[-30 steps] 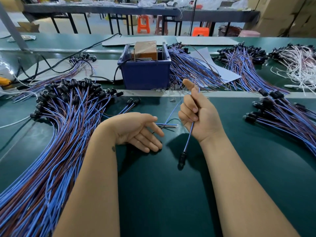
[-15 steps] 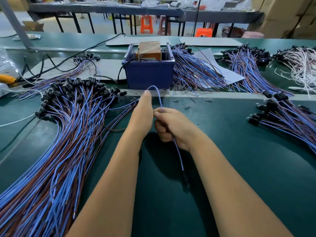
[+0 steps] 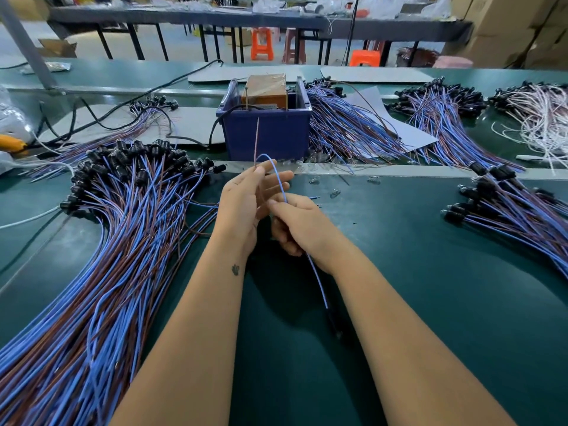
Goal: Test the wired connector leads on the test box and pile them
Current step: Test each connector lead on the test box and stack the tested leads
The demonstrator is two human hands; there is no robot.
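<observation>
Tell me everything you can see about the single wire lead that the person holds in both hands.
The lead is one thin blue wire paired with a thin brown one, both plastic-coated by the look. The right hand grips it mid-length; the blue wire arcs up to the left hand, whose fingertips pinch the brown end so that it stands upright before the blue bin. Below the right wrist the lead hangs toward a dark, blurred connector above the green table.

arms: bare, no sleeves | left forearm (image 3: 196,327): small dark tattoo near wrist | hands: ungloved
</observation>
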